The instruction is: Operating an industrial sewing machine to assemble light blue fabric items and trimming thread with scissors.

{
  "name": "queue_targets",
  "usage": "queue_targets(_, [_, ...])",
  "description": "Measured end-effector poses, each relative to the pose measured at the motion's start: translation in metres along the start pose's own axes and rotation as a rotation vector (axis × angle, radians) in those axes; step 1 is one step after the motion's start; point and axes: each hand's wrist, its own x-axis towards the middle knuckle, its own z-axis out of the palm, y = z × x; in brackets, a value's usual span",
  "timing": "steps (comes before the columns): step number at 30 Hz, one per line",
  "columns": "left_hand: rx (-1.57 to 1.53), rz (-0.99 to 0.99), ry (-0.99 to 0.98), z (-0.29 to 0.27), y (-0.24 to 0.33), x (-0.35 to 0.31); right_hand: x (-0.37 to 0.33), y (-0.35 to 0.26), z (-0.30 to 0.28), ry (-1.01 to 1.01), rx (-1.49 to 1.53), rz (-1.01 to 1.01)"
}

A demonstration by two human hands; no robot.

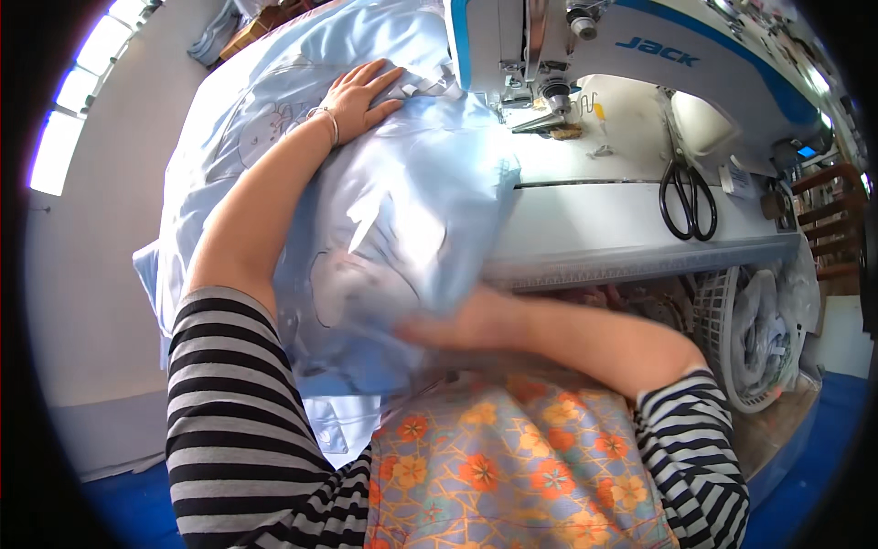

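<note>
Plainly, the left hand (pixel 364 99) presses flat, fingers spread wide, on the blue cloth (pixel 402 201); the cloth lies bunched left of the sewing machine (pixel 640 26); scissors (pixel 680 166) rest on the tabletop (pixel 585 210). The right hand (pixel 444 325) blurs at the cloth's near side; whether it grips, I cannot tell.

Smooth, sheeny cloth (pixel 416 169) lies under the left hand (pixel 360 99); to its right, a glossy sewing machine (pixel 722 64) with shiny metal fittings (pixel 555 94).
</note>
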Motion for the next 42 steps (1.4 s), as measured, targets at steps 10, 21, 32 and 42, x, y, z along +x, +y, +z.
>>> queue_targets(10, [0.094,-0.091,-0.343,-0.111,0.099,-0.002,-0.058,-0.081,0.015,0.310,0.537,0.538])
queue_targets(21, [0.047,0.073,-0.175,-0.210,0.275,-0.168,-0.056,-0.079,-0.016,0.197,0.746,0.024])
queue_targets(32, [-0.213,0.074,0.242,-0.244,0.266,-0.104,0.033,0.044,0.012,0.383,-1.055,0.012])
queue_targets(42, [-0.152,0.014,0.008,-0.135,0.276,-0.217,0.000,0.013,0.033,-0.311,-0.510,-0.181])
